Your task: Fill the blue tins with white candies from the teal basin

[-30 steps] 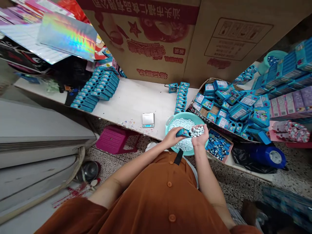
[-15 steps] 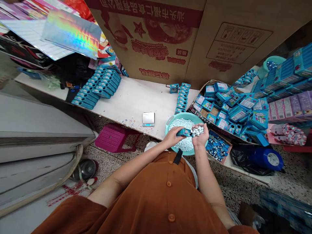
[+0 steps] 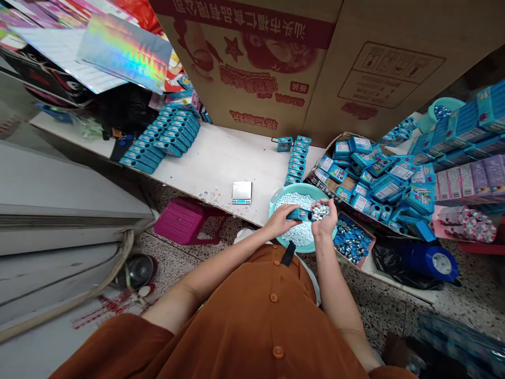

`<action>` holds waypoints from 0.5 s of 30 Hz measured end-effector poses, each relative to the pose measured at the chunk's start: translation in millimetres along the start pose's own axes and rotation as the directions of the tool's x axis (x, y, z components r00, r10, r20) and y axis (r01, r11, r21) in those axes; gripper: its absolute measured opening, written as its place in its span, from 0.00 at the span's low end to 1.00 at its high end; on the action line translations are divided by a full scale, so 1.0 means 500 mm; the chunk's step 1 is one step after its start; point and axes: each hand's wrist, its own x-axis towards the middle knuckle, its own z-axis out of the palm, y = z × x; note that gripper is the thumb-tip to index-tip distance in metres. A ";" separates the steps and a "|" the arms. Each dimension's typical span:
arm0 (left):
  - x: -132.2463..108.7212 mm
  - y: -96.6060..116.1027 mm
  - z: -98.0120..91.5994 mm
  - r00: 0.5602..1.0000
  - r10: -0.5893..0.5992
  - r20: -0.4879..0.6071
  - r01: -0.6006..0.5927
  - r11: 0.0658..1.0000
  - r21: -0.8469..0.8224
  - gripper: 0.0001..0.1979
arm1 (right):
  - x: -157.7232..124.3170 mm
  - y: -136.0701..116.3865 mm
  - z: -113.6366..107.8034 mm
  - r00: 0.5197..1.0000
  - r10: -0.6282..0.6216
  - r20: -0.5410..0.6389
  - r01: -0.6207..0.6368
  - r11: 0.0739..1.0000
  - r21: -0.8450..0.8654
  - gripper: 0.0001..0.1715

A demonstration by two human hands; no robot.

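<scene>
My left hand (image 3: 281, 221) is closed around a small blue candy tin (image 3: 299, 215), which lies tilted on its side with its dark round opening toward the right. Cupped palm up, my right hand (image 3: 325, 223) holds a heap of small white candies (image 3: 320, 211) against that opening. Both hands are over a turquoise basin (image 3: 273, 206) filled with pale candies (image 3: 300, 235). Beyond the basin, a row of similar blue tins (image 3: 296, 159) stands with round openings showing. A small digital scale (image 3: 242, 190) sits to the left on the white table (image 3: 221, 158).
Right of the basin are a box of blue and silver caps (image 3: 352, 239) and a carton piled with blue tins (image 3: 384, 179). Stacked tins (image 3: 161, 137) stand at the left. A large cardboard box (image 3: 272, 68) blocks the back. Below is a magenta stool (image 3: 185, 221).
The view has shifted slightly. My hands keep nearly the same place over the basin, with the right fingers curled a little more around the white candies.
</scene>
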 end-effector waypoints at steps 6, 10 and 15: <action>0.001 0.000 0.008 0.992 -0.127 -0.016 0.124 0.986 -0.114 0.26 | -0.003 -0.006 0.004 1.000 0.003 -0.010 -0.003 1.000 -0.007 0.17; 0.001 0.003 0.010 0.991 -0.132 -0.017 0.128 0.983 -0.130 0.25 | -0.001 -0.009 0.005 1.000 -0.012 0.001 0.012 1.000 -0.013 0.16; 0.005 0.000 0.012 0.995 -0.093 -0.028 0.089 0.987 -0.134 0.25 | -0.002 -0.017 0.007 1.000 0.007 0.001 -0.007 1.000 -0.019 0.16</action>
